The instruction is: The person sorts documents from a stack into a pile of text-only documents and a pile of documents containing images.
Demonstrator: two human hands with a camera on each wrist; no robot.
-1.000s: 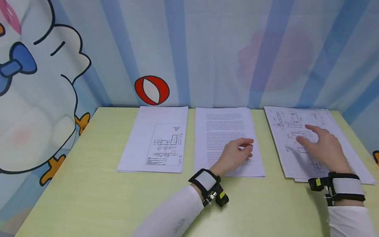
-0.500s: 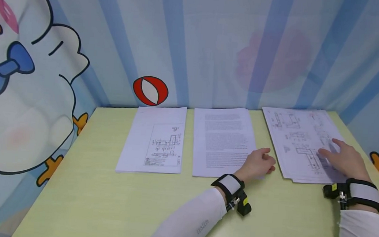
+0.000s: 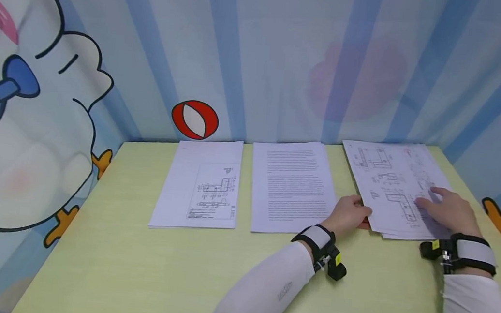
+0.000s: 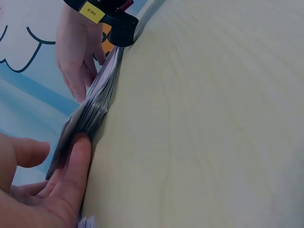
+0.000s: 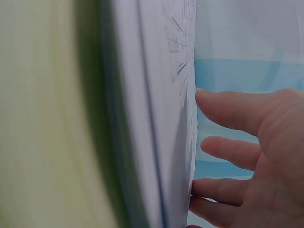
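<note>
Three paper stacks lie side by side on a yellow-green table (image 3: 146, 270). The right stack (image 3: 384, 180), printed with line drawings, has both hands on it. My left hand (image 3: 360, 213) is at its near left edge, thumb on top and fingers tucked under, pinching the sheets. In the left wrist view one finger (image 4: 78, 161) presses the stack's edge (image 4: 97, 102), and the right hand (image 4: 76, 52) shows farther along. My right hand (image 3: 445, 209) lies flat with straight fingers on the stack's near right part. In the right wrist view its fingers (image 5: 237, 114) spread over the paper (image 5: 156, 118).
A middle stack of text pages (image 3: 292, 186) and a left stack with a drawing (image 3: 200, 187) lie untouched. A cartoon-printed curtain with a red-and-white ball (image 3: 194, 119) closes the table's back and sides. Both wrists wear black-and-white straps (image 3: 466, 249).
My left hand has moved right, off the middle text stack to the right stack's left edge. My right hand has slid back toward me and to the right on that stack.
</note>
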